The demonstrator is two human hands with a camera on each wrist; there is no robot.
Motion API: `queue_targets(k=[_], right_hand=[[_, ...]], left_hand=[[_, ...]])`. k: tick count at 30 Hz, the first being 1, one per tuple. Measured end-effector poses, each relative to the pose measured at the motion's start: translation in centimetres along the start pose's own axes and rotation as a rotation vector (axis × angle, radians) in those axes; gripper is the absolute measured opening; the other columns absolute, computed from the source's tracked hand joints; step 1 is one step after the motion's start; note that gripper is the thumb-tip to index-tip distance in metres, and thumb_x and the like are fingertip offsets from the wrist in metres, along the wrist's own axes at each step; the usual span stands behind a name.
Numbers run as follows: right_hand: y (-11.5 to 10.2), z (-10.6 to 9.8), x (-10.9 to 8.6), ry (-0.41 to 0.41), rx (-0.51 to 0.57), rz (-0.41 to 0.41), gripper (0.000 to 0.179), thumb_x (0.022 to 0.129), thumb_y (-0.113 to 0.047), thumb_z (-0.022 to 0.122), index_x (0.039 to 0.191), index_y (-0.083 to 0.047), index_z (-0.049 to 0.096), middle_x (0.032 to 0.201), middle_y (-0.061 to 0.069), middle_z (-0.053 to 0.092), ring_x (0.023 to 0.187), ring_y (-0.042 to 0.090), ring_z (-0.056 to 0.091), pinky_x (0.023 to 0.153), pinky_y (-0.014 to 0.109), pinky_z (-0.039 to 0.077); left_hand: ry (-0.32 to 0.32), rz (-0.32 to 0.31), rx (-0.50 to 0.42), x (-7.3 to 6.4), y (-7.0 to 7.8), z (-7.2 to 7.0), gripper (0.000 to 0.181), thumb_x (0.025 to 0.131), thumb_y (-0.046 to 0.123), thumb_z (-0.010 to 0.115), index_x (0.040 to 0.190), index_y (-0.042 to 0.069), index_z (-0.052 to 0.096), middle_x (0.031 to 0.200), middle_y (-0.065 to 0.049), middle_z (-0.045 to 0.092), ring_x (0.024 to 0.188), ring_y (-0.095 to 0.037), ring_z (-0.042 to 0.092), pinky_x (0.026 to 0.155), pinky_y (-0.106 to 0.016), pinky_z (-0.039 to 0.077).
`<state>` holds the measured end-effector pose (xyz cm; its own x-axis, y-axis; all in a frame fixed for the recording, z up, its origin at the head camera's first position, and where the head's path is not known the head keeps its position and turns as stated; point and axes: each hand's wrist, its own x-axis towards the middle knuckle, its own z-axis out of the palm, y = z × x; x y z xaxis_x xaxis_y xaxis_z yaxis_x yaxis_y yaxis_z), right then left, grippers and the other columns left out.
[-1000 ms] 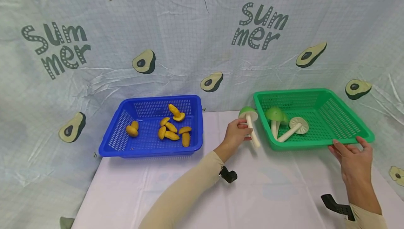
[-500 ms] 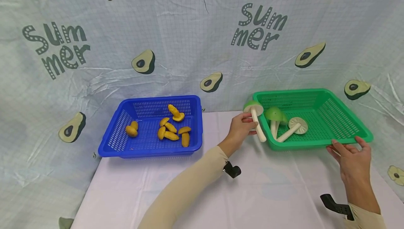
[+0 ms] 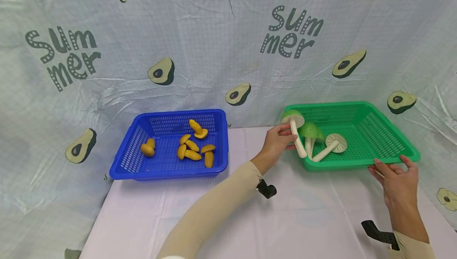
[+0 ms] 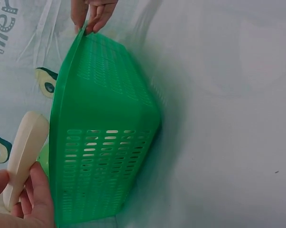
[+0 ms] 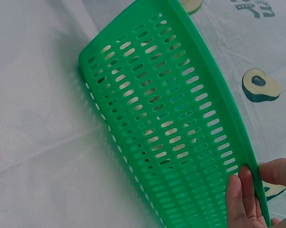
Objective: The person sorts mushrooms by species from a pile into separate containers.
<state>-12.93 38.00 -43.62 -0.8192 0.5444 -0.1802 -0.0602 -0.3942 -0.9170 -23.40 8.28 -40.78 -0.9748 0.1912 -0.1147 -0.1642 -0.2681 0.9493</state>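
My left hand pinches a toy mushroom by its white stem, cap up, at the left rim of the green basket. In the left wrist view the stem lies between thumb and fingers, beside the rim. With thumb and fingers, my right hand grips the basket's front rim near its right corner; the right wrist view shows fingers under that rim. Inside the basket, upright green-capped mushrooms stand at the left, and another mushroom lies with its pale gills showing.
A blue basket to the left holds several small yellow-brown mushrooms. Both baskets stand on a table with a white cloth. Behind them hangs a pale cloth printed with avocados and lettering.
My left hand has carried the mushroom rightward and slightly up, from beside the green basket to its left rim. The right hand keeps its hold on the basket.
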Motion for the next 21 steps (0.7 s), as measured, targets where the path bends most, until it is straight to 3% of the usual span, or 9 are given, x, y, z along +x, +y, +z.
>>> queue_targets(k=[21], right_hand=[[0.0, 0.0, -0.2, -0.007, -0.017, 0.000, 0.105, 0.088, 0.003, 0.074, 0.160, -0.027, 0.006, 0.080, 0.004, 0.065, 0.064, 0.017, 0.073, 0.060, 0.028, 0.060]], left_hand=[[-0.011, -0.002, 0.057, 0.3, 0.3, 2.3, 0.032, 0.089, -0.003, 0.074, 0.120, 0.005, 0.069, 0.092, -0.002, 0.064, 0.081, -0.019, 0.068, 0.075, -0.040, 0.061]])
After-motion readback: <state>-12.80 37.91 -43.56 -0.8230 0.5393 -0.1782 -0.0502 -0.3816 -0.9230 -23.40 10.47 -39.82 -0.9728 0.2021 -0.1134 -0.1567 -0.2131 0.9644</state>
